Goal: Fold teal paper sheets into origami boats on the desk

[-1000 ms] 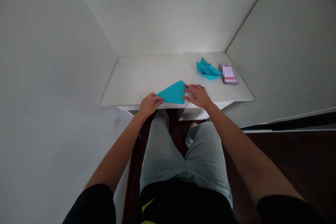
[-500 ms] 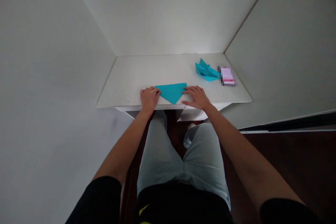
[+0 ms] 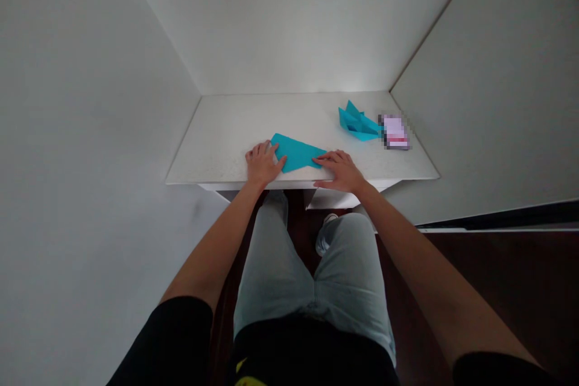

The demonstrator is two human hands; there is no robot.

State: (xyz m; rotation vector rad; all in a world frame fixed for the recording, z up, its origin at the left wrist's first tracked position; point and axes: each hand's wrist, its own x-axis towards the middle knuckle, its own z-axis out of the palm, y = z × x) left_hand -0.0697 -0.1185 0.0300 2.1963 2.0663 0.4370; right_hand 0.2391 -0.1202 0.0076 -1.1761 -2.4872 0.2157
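A folded sheet of blue paper [image 3: 297,153] lies flat on the white table, tilted so that its right end is nearer to me. My left hand [image 3: 263,164] rests at the paper's left end, fingers spread, with the thumb and a fingertip at its edge. At the right end, my right hand [image 3: 340,170] has its fingertips on the paper and its thumb apart, near the table's front edge. Neither hand is closed round the paper. Farther back on the right stands a folded blue paper boat [image 3: 358,123].
A pixelated pinkish rectangular object [image 3: 395,132] lies beside the boat at the table's right side. The white table [image 3: 217,132] is bounded by walls at the back, left and right. My legs are below its front edge.
The blue paper has turned clockwise, its left end now farther from me and its right end nearer. My left hand's fingers have spread; my right hand has stayed at the right end.
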